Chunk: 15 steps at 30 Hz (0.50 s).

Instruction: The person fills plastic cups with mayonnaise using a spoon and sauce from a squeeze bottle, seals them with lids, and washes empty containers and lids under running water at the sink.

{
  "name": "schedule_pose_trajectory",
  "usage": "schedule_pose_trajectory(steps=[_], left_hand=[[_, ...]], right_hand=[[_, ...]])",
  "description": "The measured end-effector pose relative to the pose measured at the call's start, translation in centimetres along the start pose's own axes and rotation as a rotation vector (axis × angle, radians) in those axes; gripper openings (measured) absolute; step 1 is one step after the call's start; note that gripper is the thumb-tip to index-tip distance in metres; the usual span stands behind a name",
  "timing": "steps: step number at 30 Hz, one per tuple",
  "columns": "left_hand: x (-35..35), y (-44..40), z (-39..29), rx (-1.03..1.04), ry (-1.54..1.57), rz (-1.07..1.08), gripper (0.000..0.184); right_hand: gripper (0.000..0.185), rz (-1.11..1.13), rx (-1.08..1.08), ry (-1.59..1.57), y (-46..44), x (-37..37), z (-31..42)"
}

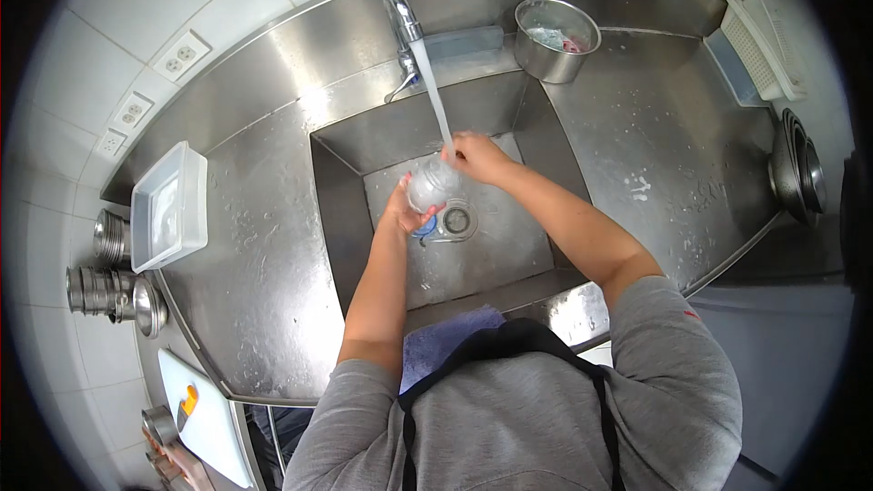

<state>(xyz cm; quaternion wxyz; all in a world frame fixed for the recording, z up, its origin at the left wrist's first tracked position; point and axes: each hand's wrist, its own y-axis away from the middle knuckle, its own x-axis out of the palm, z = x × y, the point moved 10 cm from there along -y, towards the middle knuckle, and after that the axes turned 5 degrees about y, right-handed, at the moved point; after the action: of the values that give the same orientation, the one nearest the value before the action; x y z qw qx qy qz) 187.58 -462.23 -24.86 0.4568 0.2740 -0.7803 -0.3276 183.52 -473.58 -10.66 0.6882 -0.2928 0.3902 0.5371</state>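
My left hand is wrapped round a clear plastic container, which is tilted over the sink basin. Water runs from the faucet down to the container's upper end. At that end my right hand has its fingers curled together by the stream; whether they grip the rim or something small is hidden. Below my left hand a blue round thing, partly covered, lies beside the drain.
A steel pot with wet cloth-like stuff inside stands behind the basin. On the left counter sits a white plastic tub. A white cutting board carries an orange-handled knife. Steel bowls and a cream basket are at right.
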Motion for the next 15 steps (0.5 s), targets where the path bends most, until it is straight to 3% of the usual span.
schedule_pose_trajectory(steps=[2, 5, 7, 8, 10, 12, 15], left_hand=[[-0.2, -0.8, 1.9, -0.042, 0.042, 0.052, 0.054], [-0.4, -2.1, 3.5, -0.063, 0.110, 0.068, 0.048], [1.3, -0.7, 3.7, -0.021, 0.080, 0.079, 0.045], [2.4, 0.0, 3.5, 0.020, 0.050, 0.089, 0.042], [2.8, -1.4, 4.0, 0.038, 0.058, 0.091, 0.040], [3.3, -2.0, 3.6, 0.057, 0.065, 0.093, 0.037], [4.3, -2.1, 3.5, 0.019, -0.174, 0.082, 0.030]], right_hand=[[0.015, -0.063, 0.057, -0.095, -0.8, -1.6, 0.4], [0.021, 0.082, 0.156, -0.036, -1.3, -1.8, 1.0], [0.028, 0.195, 0.374, -0.018, -1.4, -0.3, -1.7], [0.028, 0.196, 0.373, -0.016, -0.9, 0.6, -1.8], [0.037, -0.034, 0.313, 0.004, 1.1, 0.1, -1.7], [0.042, 0.013, 0.276, -0.057, 2.0, 0.4, -2.4], [0.049, 0.089, 0.265, -0.089, 3.1, 0.7, -4.0]])
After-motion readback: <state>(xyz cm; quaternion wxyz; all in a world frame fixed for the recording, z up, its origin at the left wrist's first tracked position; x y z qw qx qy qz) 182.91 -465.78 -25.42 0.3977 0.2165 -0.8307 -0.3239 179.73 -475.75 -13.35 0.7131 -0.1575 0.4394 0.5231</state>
